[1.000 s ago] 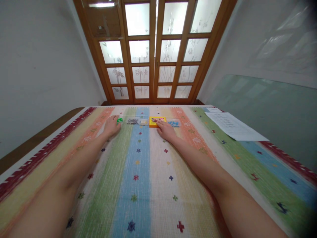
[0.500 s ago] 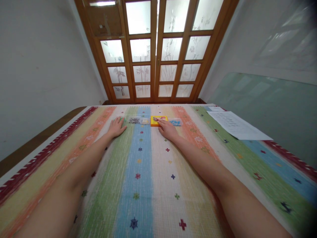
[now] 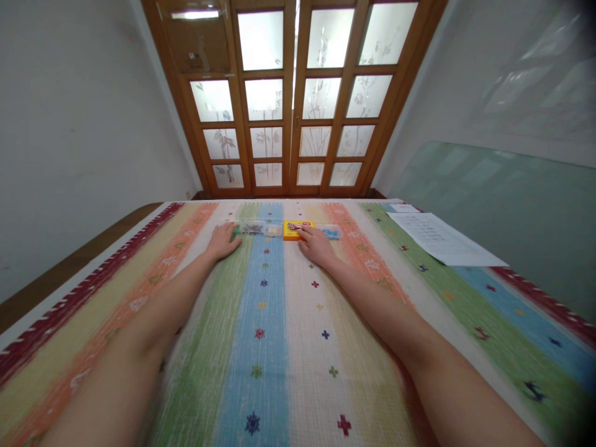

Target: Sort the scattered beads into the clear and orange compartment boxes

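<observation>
Both arms reach far forward over the table. My left hand [image 3: 222, 242] lies with its fingers outstretched at the left end of a row of small clear boxes; some green pieces show by its fingertips. Just right of it is a clear box of dark pieces [image 3: 252, 228], then a smaller one with pale yellow pieces [image 3: 273, 230]. A yellow box with printing [image 3: 292, 230] sits in the middle of the row. My right hand [image 3: 318, 244] rests its extended fingers on that box's right part. Behind this hand, a clear box with blue pieces [image 3: 331, 233] is partly covered.
A striped tablecloth [image 3: 261, 385] with small printed figures covers the table. White printed sheets [image 3: 442, 239] lie at the right. Beyond the far edge stand wooden doors with glass panes [image 3: 288, 124]. A pale green glass panel [image 3: 503, 205] leans along the right wall.
My left hand has shifted slightly right, toward the box of dark pieces. My right hand stays at the yellow box. The view has tilted a little upward.
</observation>
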Motion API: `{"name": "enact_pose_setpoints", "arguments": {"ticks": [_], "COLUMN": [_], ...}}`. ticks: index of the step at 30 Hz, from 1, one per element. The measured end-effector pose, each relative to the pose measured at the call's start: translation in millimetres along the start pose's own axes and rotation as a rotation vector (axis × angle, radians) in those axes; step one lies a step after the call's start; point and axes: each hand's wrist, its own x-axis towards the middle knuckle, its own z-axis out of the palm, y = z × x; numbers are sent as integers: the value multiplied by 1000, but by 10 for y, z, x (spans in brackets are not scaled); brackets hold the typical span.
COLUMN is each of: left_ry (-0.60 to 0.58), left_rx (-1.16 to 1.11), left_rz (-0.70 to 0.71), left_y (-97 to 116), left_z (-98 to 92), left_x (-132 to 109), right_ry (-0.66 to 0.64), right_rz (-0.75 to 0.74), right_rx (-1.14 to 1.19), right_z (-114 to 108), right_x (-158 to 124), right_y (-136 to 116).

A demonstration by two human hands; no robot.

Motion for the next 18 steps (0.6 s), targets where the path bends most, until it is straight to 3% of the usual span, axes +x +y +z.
{"name": "enact_pose_setpoints", "arguments": {"ticks": [5, 18], "left_ry": [-11, -74], "left_rx": [51, 44], "left_rz": [23, 93], "left_y": [103, 19], "left_z": [53, -1], "left_x": [26, -60], "right_ry": [-5, -41], "right_rz": [9, 21], "right_rx": [-26, -52], "right_z": [12, 49], "right_x": [8, 169], "right_y": [22, 137]}}
